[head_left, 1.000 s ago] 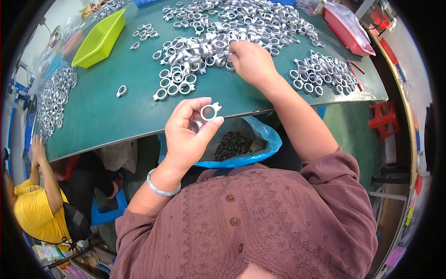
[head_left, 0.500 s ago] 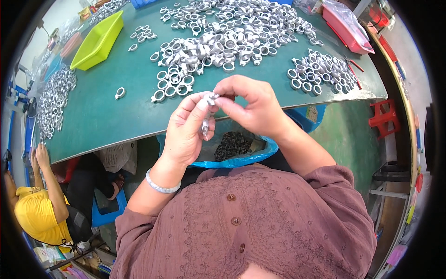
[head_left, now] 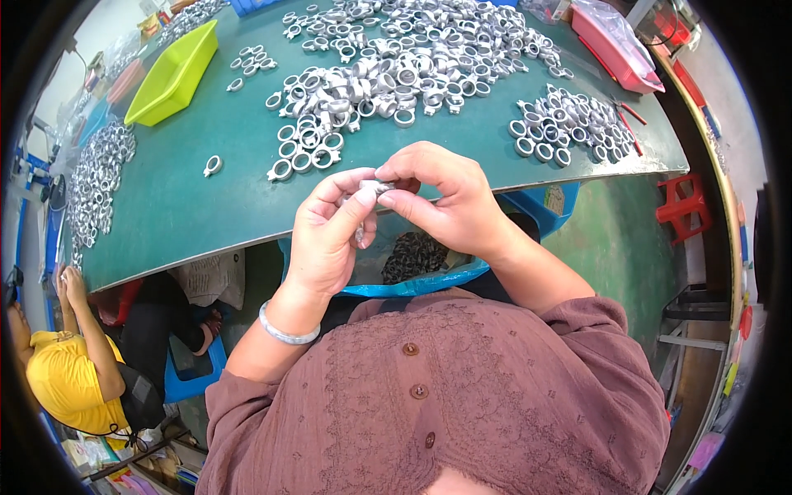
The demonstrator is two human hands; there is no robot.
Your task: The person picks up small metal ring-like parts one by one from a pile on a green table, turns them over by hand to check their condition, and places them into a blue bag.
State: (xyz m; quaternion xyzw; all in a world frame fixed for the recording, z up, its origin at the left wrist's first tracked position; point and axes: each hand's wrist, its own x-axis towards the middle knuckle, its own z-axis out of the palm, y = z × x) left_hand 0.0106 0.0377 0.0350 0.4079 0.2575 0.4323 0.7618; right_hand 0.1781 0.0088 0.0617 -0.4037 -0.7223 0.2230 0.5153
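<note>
We note that the right hand [head_left: 450, 202], at the large heap of metal rings [head_left: 404, 78] in the upper centre a second ago, now meets the left hand [head_left: 326, 235] near the centre of the frame. There we find a silver lugged ring [head_left: 378, 186] pinched narrowly between the thumbs and fingertips of both hands (its face is mostly hidden). A further metal piece [head_left: 360, 234] shows beneath the left fingers; we cannot tell how firmly it is held. We judge that the work has passed from picking up to close two-handed handling. Against half a second ago, we record no shift in the heap, the smaller ring cluster [head_left: 569, 128] at upper right, or the lone ring [head_left: 213, 165] at left.
</note>
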